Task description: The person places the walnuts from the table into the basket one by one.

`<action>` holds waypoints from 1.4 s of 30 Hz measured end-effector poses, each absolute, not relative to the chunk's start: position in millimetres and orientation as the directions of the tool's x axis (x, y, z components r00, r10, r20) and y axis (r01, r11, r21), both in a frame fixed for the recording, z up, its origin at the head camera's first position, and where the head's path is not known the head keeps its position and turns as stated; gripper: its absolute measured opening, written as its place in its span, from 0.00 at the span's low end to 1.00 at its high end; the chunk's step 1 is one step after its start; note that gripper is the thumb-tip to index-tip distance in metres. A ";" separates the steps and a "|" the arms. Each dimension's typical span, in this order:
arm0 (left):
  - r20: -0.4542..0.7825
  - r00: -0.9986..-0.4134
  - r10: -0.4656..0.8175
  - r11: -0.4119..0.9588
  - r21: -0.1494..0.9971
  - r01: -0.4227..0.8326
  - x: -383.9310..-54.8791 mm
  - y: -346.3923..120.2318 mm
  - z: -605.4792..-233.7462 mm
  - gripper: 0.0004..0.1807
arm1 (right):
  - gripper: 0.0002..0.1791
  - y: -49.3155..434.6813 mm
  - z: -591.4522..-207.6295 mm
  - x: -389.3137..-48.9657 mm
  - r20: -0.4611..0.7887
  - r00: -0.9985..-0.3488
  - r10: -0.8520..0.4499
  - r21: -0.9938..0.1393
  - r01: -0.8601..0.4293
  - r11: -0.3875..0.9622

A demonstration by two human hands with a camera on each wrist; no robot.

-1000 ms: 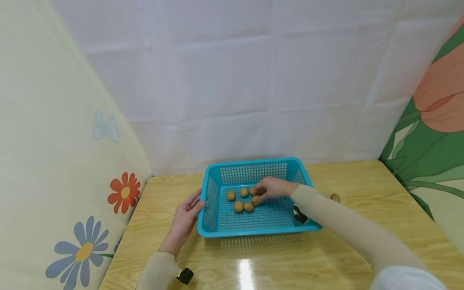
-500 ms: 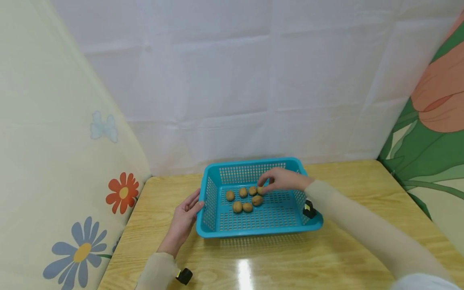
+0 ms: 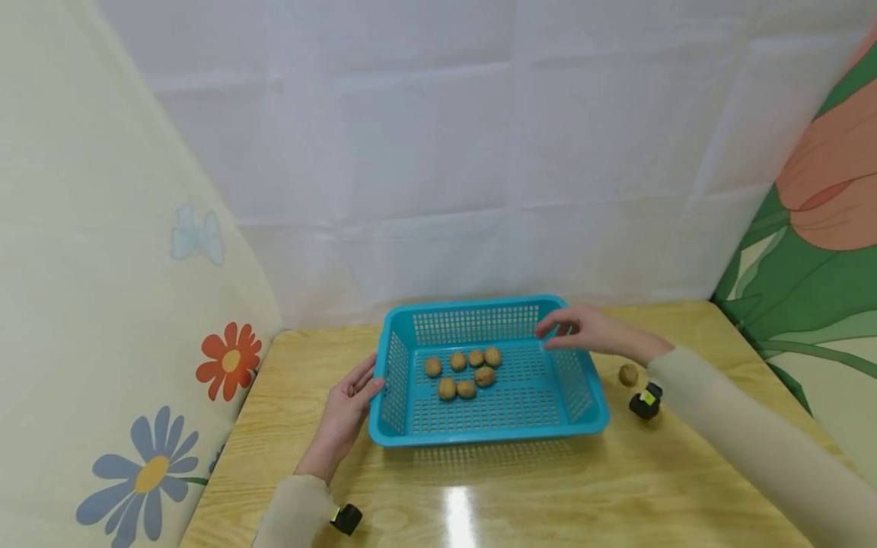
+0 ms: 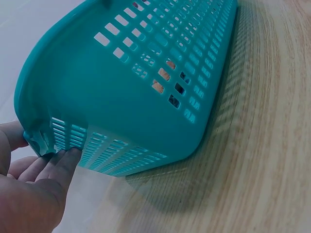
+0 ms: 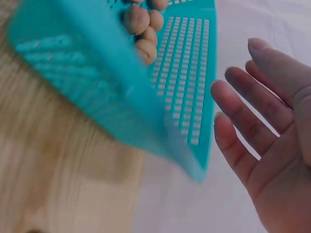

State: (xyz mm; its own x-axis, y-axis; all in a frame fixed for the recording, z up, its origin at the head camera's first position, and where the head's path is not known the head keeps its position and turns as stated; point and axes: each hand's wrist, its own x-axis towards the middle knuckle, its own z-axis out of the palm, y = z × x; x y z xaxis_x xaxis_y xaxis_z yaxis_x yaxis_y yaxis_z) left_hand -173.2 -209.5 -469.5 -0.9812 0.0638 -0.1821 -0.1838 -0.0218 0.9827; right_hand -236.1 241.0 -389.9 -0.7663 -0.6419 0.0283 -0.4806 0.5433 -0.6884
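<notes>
A blue plastic basket (image 3: 489, 438) with lattice walls stands on the wooden table, several walnuts (image 3: 485, 376) grouped on its floor. At its left end my left hand (image 3: 341, 415) holds the rim. The left wrist view shows that hand's thumb at the rim and its fingers (image 4: 65, 165) against the outer wall below. My right hand (image 3: 592, 329) is over the basket's back right corner, fingers spread and slightly bent. Nothing lies in its palm in the right wrist view, where the hand (image 5: 277, 155) appears beside the basket. A single walnut (image 3: 628, 374) rests on the table, right of the basket.
The wooden table (image 3: 397, 502) meets a white cloth backdrop (image 3: 425, 167) close behind the basket. Side panels painted with flowers rise at left (image 3: 68, 304) and right (image 3: 836, 304). A black wrist camera (image 3: 646, 402) sits under the right sleeve, near the loose walnut.
My right hand let go of a walnut at the back of the group, then rose and moved right toward the basket's right edge. The loose walnut on the table shows again. My left hand stayed put.
</notes>
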 end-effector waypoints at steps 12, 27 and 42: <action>-0.192 -0.979 0.061 -0.023 0.981 -0.194 -173.4 -209.5 -467.8 0.33 | 0.14 310.4 -402.0 -197.3 0.039 -0.864 -0.502 -0.679 -0.392 0.621; -0.197 -0.979 0.053 -0.021 0.980 -0.198 -173.2 -209.4 -466.7 0.33 | 0.15 353.5 -445.1 -170.6 0.095 -0.914 -0.395 -0.651 -0.357 0.669; -0.198 -0.979 0.051 -0.019 0.980 -0.199 -173.9 -209.5 -467.8 0.33 | 0.20 358.3 -485.5 -186.3 0.047 -0.952 -0.303 -0.553 -0.277 0.785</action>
State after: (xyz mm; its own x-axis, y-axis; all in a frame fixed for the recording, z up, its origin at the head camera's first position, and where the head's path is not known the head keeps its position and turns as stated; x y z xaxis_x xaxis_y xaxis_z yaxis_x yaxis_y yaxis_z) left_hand -173.9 -209.5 -467.8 -0.9789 0.0511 -0.1979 -0.1990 -0.0189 0.9798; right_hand -186.3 358.3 -485.5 -0.9518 -0.3031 0.0465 -0.2771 0.7854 -0.5534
